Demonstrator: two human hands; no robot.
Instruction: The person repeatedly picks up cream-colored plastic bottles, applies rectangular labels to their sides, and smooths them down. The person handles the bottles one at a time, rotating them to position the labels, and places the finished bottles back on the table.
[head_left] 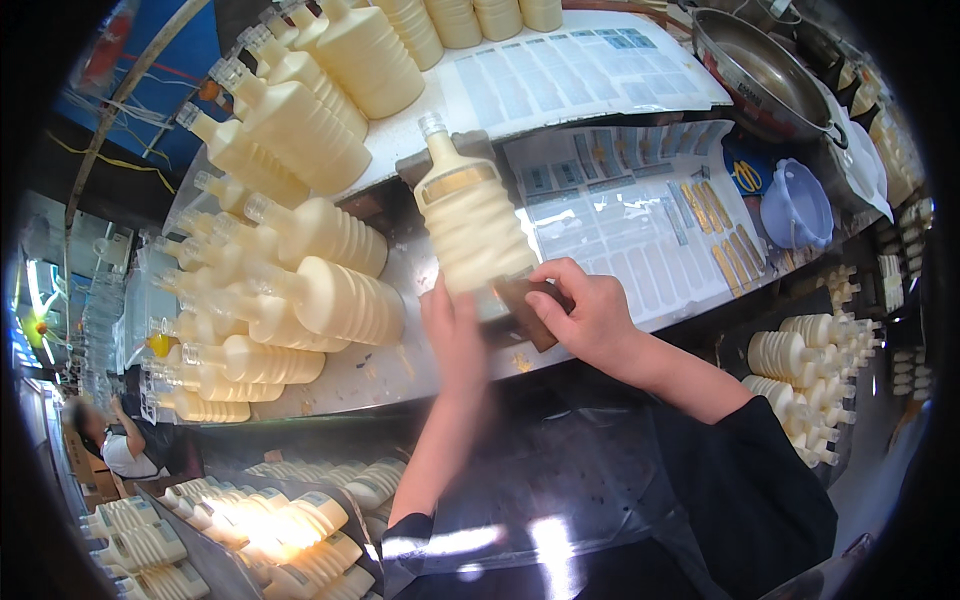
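Observation:
A cream ribbed bottle (475, 225) with a clear neck lies in front of me, its neck pointing away and a gold strip (455, 183) across its shoulder. In my right hand (590, 315), thumb and fingers close on a flat dark brown block (535, 318). The block meets the bottle's near end, where a greyish label-like patch shows. My left hand (452, 335) is at the left side of that same end, smeared by motion, so its grip is unclear. Beneath the bottle's neck end, part of a dark support (408, 168) shows.
More cream bottles (345, 300) crowd the table's left side and back. Label sheets (620, 225) with gold strips lie at the right, near a lilac bucket (797, 205) and a large metal pan (765, 75). Bottles (800, 360) are stacked low right. A person (130, 440) is far left.

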